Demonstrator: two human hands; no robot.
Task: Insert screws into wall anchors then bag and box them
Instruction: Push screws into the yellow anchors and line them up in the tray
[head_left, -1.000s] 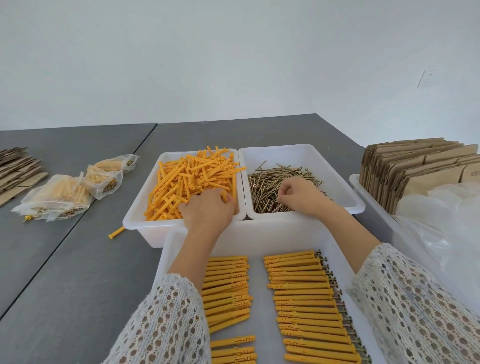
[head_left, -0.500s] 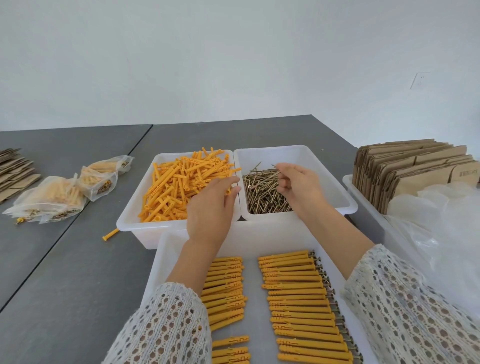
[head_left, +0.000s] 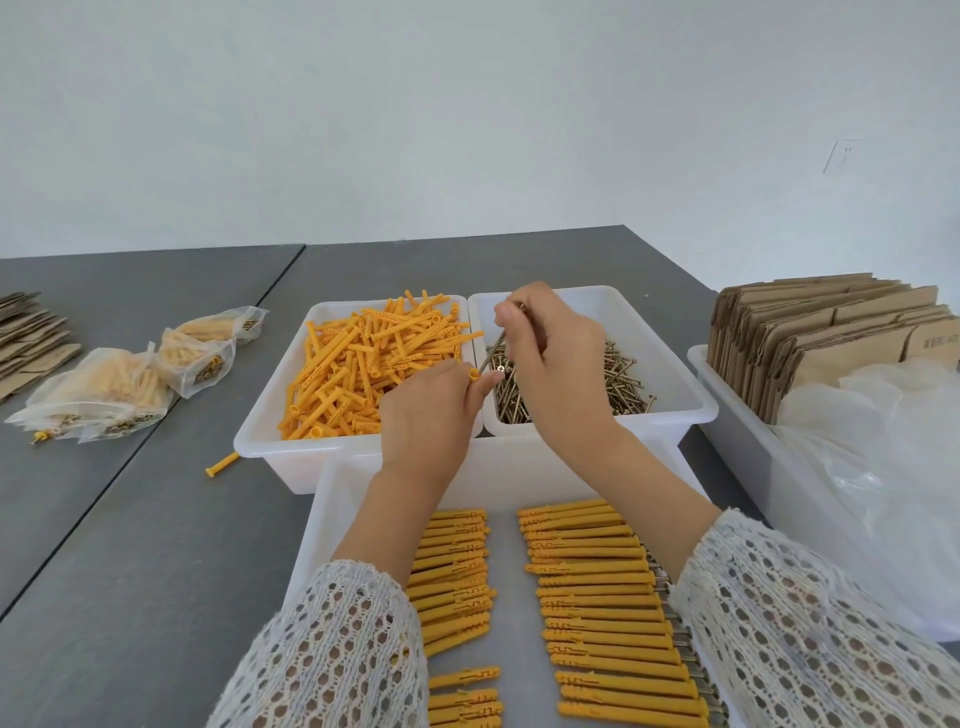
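Orange plastic showed at the left hand (head_left: 423, 415), whose curled fingers pinched an anchor (head_left: 474, 373) above the seam between the two white bins (head_left: 363, 457), while the raised right hand (head_left: 556, 358) pinched a screw (head_left: 493, 349) slanting down to the anchor's mouth.

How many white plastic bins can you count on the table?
4. One holds loose orange anchors, one beside it holds screws, one nearest the person holds finished rows, one at the right holds cardboard. Others may be out of view.
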